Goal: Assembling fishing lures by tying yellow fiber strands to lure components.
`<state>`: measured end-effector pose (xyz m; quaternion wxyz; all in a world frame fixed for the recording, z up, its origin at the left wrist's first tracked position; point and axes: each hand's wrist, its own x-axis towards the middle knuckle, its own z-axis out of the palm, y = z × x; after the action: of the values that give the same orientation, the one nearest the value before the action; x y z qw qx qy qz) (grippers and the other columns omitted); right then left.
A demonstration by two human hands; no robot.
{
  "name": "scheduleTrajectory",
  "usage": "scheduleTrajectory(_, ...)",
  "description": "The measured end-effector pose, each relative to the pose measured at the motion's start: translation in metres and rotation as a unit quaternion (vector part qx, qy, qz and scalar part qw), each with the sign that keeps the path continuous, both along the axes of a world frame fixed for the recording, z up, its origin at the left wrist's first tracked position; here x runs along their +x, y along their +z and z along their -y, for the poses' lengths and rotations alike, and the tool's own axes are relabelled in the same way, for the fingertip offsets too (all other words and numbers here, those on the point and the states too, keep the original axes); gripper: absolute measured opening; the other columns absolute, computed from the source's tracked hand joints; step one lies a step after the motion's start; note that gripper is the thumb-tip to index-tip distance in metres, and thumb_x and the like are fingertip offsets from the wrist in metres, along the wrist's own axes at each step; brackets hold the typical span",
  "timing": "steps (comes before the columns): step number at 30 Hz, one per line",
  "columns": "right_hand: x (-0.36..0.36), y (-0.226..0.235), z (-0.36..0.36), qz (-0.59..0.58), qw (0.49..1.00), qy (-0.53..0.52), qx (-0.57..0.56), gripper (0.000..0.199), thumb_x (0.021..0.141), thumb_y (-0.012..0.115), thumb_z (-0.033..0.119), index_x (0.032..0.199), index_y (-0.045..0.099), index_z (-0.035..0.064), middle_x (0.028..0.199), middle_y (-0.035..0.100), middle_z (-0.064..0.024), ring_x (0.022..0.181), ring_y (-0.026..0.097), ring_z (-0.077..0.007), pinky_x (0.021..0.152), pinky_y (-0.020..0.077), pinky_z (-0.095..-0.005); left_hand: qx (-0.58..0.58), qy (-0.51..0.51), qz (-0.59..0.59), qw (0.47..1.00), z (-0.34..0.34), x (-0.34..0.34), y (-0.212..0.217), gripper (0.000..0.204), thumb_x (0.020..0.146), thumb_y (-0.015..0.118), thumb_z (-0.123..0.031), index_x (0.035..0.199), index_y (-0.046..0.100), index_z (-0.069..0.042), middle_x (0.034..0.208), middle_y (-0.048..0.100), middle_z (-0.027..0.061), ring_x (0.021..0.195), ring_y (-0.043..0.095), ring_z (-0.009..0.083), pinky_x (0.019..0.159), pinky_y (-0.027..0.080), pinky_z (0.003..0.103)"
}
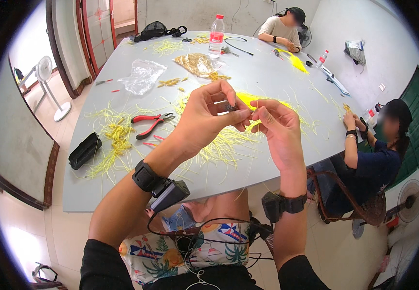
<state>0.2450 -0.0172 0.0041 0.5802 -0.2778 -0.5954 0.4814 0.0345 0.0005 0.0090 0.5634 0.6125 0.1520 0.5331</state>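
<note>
Head view: our left hand (pixel 204 118) and right hand (pixel 277 128) are raised over the middle of the bench (pixel 267 72), fingertips meeting. Left thumb and forefinger are closed in a pinch on a small dark part (pixel 230 107); right fingers are curled against it from the other side, a yellow wire (pixel 254 115) at their tips, though we can't tell if they grip it. Loose yellow wires (pixel 219 145) lie spread under the hands. Red-handled pliers (pixel 151 123) sit toward the bench's left edge, a black case (pixel 84 150) near its left corner.
</note>
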Motion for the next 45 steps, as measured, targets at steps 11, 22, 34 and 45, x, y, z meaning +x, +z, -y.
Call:
scheduleTrajectory(11, 0.0, 0.0, 0.0, -0.008, 1.0, 0.005, -0.008, 0.025, 0.099, 0.079, 0.019, 0.118, 0.078, 0.0018, 0.113, 0.079, -0.009, 0.092, 0.073, -0.0109, 0.075, 0.0577, -0.0259, 0.003, 0.004, -0.002, 1.0, 0.0, 0.0, 0.0, 0.028, 0.096, 0.078, -0.001, 0.094, 0.051, -0.01, 0.1, 0.076, 0.0135, 0.088, 0.075, 0.0182, 0.076, 0.062, 0.032)
scheduleTrajectory(22, -0.002, 0.007, 0.003, 0.137, 0.983, -0.102, 0.064, 0.019, 0.096, 0.082, 0.015, 0.106, 0.081, -0.0008, 0.1, 0.08, -0.0075, 0.084, 0.071, -0.0107, 0.071, 0.0549, -0.026, 0.016, 0.026, -0.026, 0.999, 0.0, 0.001, -0.001, 0.03, 0.095, 0.08, -0.003, 0.092, 0.051, -0.009, 0.097, 0.077, 0.0145, 0.087, 0.075, 0.0183, 0.075, 0.062, 0.031)
scheduleTrajectory(34, -0.011, 0.014, 0.01, 0.275, 0.927, -0.202, 0.153, 0.014, 0.098, 0.079, 0.016, 0.098, 0.079, 0.0021, 0.089, 0.077, -0.0057, 0.078, 0.071, -0.0134, 0.071, 0.055, -0.0283, 0.024, 0.065, -0.065, 0.995, 0.001, 0.001, -0.001, 0.032, 0.096, 0.079, -0.002, 0.091, 0.048, -0.009, 0.093, 0.077, 0.0139, 0.083, 0.076, 0.0163, 0.069, 0.061, 0.029)
scheduleTrajectory(45, -0.011, 0.013, 0.01, 0.252, 0.939, -0.189, 0.137, 0.014, 0.1, 0.076, 0.015, 0.101, 0.078, 0.0015, 0.089, 0.077, -0.0068, 0.078, 0.071, -0.0132, 0.071, 0.0564, -0.0307, 0.035, 0.041, -0.07, 0.996, 0.003, 0.001, 0.004, 0.019, 0.102, 0.074, -0.01, 0.115, 0.065, 0.0, 0.097, 0.074, 0.0113, 0.083, 0.074, 0.0167, 0.069, 0.062, 0.029)
